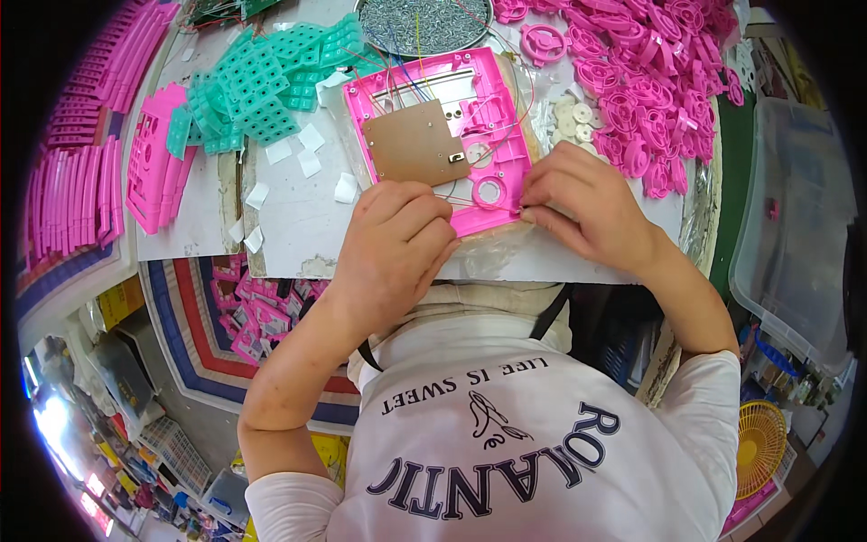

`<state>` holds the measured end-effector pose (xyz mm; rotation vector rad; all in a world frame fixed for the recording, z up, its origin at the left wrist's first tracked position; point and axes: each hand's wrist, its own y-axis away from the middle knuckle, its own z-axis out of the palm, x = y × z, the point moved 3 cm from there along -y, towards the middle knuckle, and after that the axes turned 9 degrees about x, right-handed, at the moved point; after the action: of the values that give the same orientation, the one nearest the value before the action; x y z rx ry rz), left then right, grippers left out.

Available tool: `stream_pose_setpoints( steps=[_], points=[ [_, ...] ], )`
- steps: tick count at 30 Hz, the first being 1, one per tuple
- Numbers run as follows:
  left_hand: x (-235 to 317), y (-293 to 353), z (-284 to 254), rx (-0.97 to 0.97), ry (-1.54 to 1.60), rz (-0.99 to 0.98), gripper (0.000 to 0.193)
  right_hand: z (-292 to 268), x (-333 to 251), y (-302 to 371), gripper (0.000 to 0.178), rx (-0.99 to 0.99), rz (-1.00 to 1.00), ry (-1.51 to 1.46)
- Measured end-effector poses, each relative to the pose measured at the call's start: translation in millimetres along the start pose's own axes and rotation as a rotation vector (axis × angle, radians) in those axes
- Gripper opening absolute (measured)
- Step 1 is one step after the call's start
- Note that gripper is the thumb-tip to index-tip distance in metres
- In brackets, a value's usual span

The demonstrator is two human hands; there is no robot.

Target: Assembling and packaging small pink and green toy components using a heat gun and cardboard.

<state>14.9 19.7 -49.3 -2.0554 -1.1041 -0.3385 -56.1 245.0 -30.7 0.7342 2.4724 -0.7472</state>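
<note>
A pink plastic casing (517,135) lies open in front of me on a clear plastic bag, near the table's front edge. A brown circuit board (414,143) sits tilted inside it, with thin coloured wires rising from its far side. My left hand (397,239) is closed on the casing's near left edge, fingers curled and fingertips partly hidden. At the near right corner my right hand (578,203) is pinched; a thin wire runs along the casing toward its fingertips, but what they hold is too small to make out.
Teal button pads (257,81) are heaped at the far left, with small white squares (346,188) nearby. A metal bowl of screws (424,27) stands at the back. Pink plastic parts (646,90) and white discs (575,116) lie right; pink panels (77,194) are stacked left.
</note>
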Motion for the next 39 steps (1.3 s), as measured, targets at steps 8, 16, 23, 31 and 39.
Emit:
stream_pose_setpoints(
  steps=[8, 16, 23, 31, 39],
  points=[
    [-3, 0, -3, -0.006, 0.019, 0.002, 0.019, 0, -9, -6, 0.022, -0.075, -0.092, 0.049],
    [-4, 0, -6, -0.019, 0.04, -0.006, 0.02, 16, 0, 16, 0.021, 0.113, -0.026, -0.014],
    [22, -4, 4, -0.029, -0.019, -0.034, 0.041, 23, -3, 30, 0.02, 0.276, 0.072, 0.012],
    [39, 4, 29, -0.164, -0.324, 0.149, 0.056, 14, -30, 40, 0.024, 0.171, -0.058, 0.407],
    [39, 1, 32, -0.191, -0.372, 0.156, 0.057, -20, -6, -44, 0.017, 0.136, 0.051, 0.138]
  ],
)
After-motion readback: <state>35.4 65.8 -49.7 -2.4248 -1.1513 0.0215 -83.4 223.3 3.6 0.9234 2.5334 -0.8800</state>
